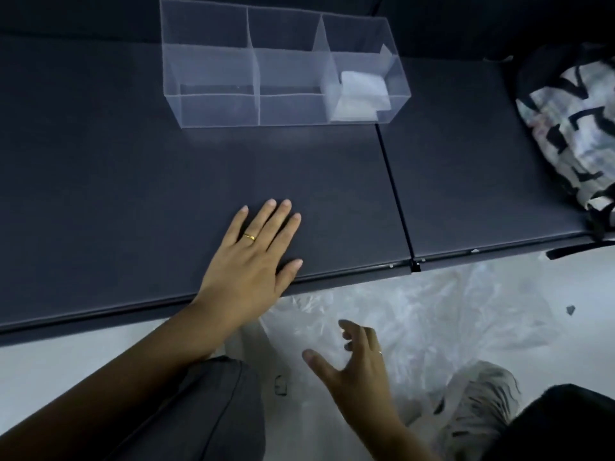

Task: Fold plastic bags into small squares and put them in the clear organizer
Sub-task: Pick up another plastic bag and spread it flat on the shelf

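Bags (432, 314) of thin clear plastic lay crumpled in a loose heap on the pale floor (66, 361), just below the front edge of a dark cushion (133, 178). Their edges blurred into the floor, so their number could not be told.

The right hand (356, 371) hung over the near side of the heap, fingers spread and lightly curved, grasping nothing. Whether its fingertips touched the plastic could not be told.

The left hand (253, 257) lay flat and relaxed on the cushion near its front edge, fingers straight and close together, a gold ring (249, 237) on one finger.

Farther back on the cushion stood the organizer (213, 108), a clear box split by thin walls into compartments. White folded squares (362, 91) sat in its right end. The hazy walls made it hard to say how many squares there were. The other compartments showed only the dark cushion through them.

A black-and-white patterned tote (565, 128) rested on the next cushion at the right and was cut off by the frame. At the lower right a striped cloth (479, 404) was partly hidden under something dark and too blurred to identify.
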### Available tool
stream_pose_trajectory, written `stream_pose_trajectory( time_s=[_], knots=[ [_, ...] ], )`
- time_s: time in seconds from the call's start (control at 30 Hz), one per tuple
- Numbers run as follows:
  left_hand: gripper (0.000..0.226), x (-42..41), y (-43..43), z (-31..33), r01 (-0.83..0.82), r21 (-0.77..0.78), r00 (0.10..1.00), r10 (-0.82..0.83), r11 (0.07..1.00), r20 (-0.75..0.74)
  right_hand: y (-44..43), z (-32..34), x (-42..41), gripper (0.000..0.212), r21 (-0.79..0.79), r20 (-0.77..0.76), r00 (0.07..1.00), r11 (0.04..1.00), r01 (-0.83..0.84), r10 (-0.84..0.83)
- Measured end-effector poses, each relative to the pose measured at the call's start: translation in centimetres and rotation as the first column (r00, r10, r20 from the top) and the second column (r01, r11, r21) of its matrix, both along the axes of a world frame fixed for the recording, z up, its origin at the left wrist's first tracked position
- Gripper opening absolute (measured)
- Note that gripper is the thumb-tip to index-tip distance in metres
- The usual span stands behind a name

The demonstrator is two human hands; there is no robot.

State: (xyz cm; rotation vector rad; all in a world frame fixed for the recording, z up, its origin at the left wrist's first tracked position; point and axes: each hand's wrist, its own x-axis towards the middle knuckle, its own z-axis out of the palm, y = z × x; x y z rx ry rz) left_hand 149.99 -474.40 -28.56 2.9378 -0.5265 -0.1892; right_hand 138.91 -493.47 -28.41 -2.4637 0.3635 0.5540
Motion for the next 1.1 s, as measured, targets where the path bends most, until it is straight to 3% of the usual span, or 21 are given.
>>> stream_pose_trajectory(
  time_s=[0.13,0.2,0.27,0.3,0.37,0.43,0.47,0.57,0.67,0.8,0.87,0.9,1.0,1.1],
  knots=[
    [0.069,0.0,0.2,0.7,0.005,-0.004,0.998,-0.005,1.000,-0.061,2.7,0.3,1.6,0.017,0.056,0.120,0.991,0.997,0.054,-0.060],
    [0.077,0.2,0.5,1.1,0.003,-0.080,0.995,-0.011,0.997,-0.097,2.3,2.2,2.2,0.023,0.196,0.145,0.982,0.976,0.093,-0.123],
    [0.091,0.6,1.1,1.6,-0.045,-0.313,0.983,-0.014,0.949,-0.185,1.1,5.4,3.5,0.032,0.399,0.143,0.972,0.909,0.115,-0.186],
    [0.096,0.8,1.5,2.2,-0.110,-0.465,0.963,-0.021,0.879,-0.269,0.6,7.1,4.4,0.035,0.497,0.148,0.965,0.860,0.117,-0.216],
    [0.092,0.8,2.1,3.6,-0.292,-0.705,0.880,-0.108,0.646,-0.463,0.2,10.4,6.9,0.033,0.634,0.169,0.948,0.766,0.106,-0.271],
    [0.089,0.9,2.3,5.2,-0.447,-0.802,0.775,-0.278,0.395,-0.568,0.4,12.6,9.9,0.034,0.708,0.139,0.938,0.694,0.130,-0.317],
    [0.092,1.1,2.3,5.7,-0.489,-0.814,0.738,-0.349,0.314,-0.578,0.6,13.1,11.5,0.037,0.716,0.110,0.939,0.681,0.154,-0.327],
    [0.094,2.0,2.5,6.7,-0.548,-0.799,0.689,-0.407,0.248,-0.600,1.0,13.3,16.0,0.039,0.755,0.031,0.950,0.631,0.181,-0.310],
    [0.051,3.2,2.8,6.9,-0.609,-0.769,0.705,-0.310,0.196,-0.638,1.1,12.2,19.3,0.018,0.800,-0.043,0.934,0.548,0.245,-0.356],
    [0.030,4.6,5.4,5.6,-0.642,-0.761,0.765,0.010,0.096,-0.644,-0.9,9.1,21.6,0.027,0.690,-0.038,0.947,0.677,0.256,-0.320],
    [0.027,4.8,6.9,4.9,-0.658,-0.746,0.752,0.136,0.103,-0.645,-2.1,7.9,22.2,0.022,0.560,0.055,0.952,0.798,0.222,-0.303],
    [0.029,4.9,7.3,4.5,-0.669,-0.727,0.741,0.216,0.153,-0.636,-2.7,7.5,22.3,0.017,0.508,0.111,0.947,0.837,0.206,-0.300],
    [0.056,4.1,7.7,4.3,-0.611,-0.664,0.778,0.481,0.431,-0.404,-2.8,7.8,20.9,0.008,0.489,0.288,0.930,0.870,0.063,-0.229],
    [0.065,3.4,7.4,5.6,-0.280,-0.711,0.941,0.331,0.645,-0.070,-0.9,8.6,16.6,0.037,0.394,0.397,0.917,0.896,-0.207,0.037]
  ],
)
